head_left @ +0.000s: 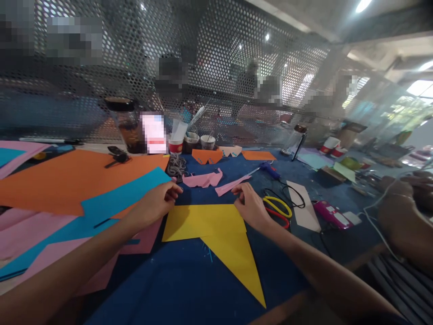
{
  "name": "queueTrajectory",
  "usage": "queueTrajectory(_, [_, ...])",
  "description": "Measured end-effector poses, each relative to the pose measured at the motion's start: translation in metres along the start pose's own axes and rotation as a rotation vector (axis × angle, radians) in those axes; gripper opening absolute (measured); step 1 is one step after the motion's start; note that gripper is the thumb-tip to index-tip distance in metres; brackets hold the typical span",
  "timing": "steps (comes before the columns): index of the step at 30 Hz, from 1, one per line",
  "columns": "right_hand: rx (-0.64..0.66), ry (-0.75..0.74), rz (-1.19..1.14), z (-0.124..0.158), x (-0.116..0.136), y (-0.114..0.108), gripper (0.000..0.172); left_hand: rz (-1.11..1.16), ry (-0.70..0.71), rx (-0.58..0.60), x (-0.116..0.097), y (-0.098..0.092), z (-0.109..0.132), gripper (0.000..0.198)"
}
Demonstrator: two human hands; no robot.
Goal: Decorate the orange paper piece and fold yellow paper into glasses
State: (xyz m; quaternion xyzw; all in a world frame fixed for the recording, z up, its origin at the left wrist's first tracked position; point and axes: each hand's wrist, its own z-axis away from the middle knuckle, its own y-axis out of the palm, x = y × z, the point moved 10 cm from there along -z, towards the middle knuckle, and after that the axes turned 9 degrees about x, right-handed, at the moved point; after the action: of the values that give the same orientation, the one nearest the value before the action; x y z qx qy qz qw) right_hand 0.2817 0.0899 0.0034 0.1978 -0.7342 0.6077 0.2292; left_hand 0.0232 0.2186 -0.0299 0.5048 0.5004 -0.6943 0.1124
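A sheet of yellow paper [206,221] lies on the blue tabletop, folded so that a long pointed triangle reaches toward me below a wide strip. My left hand [165,196] is at its far left corner, fingers curled in with nothing visible between them. By the far right corner is my right hand [248,203], its fingertips drawn together, with no object showing in them. A narrow pink paper strip [232,184] lies just beyond the right fingertips. Pink paper glasses [203,179] rest between and beyond the hands. Scissors with yellow and red handles [278,206] lie beside my right wrist.
Orange [61,176] and blue paper sheets [125,192] cover the left side. A blue glue gun [269,170], grey yarn [176,167] and orange paper glasses [207,156] are farther back. A magenta device [333,215] lies right, near another person's arm [402,212]. Perforated metal mesh [216,58] stands behind.
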Motion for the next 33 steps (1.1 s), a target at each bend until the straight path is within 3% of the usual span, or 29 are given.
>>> queueTrajectory(2, [0.082,-0.187,0.018,0.009,0.037,0.009,0.021,0.027,-0.017,-0.021,-0.003,-0.002,0.001,0.034])
queueTrajectory(3, [0.167,-0.313,0.029,0.016,0.059,0.017,0.025,0.046,-0.026,-0.03,-0.005,-0.003,0.001,0.034])
queueTrajectory(6, [0.374,-0.564,0.113,0.041,0.103,0.042,0.061,0.118,-0.04,-0.053,-0.013,-0.005,0.003,0.034])
queueTrajectory(8, [0.426,-0.603,0.166,0.048,0.113,0.052,0.064,0.161,-0.042,-0.075,-0.019,-0.009,0.005,0.036])
queueTrajectory(13, [0.405,-0.622,0.3,0.05,0.115,0.062,0.039,0.25,-0.05,-0.136,-0.031,-0.02,0.01,0.032])
queueTrajectory(18, [0.339,-0.699,0.388,0.054,0.121,0.066,0.028,0.366,-0.074,-0.159,-0.036,-0.022,0.014,0.03])
queueTrajectory(22, [0.243,-0.603,0.38,0.041,0.116,0.054,0.028,0.466,-0.079,-0.202,-0.031,-0.026,0.016,0.029])
queueTrajectory(27, [-0.031,-0.253,0.121,0.0,0.084,-0.004,0.019,0.591,-0.063,-0.224,-0.026,-0.032,0.016,0.044])
queueTrajectory(30, [-0.137,-0.173,-0.062,-0.018,0.072,-0.031,0.024,0.629,-0.128,-0.096,-0.032,-0.017,0.018,0.059])
queueTrajectory(33, [-0.177,-0.137,-0.155,-0.03,0.068,-0.041,0.027,0.663,-0.17,0.162,-0.053,0.014,0.026,0.065])
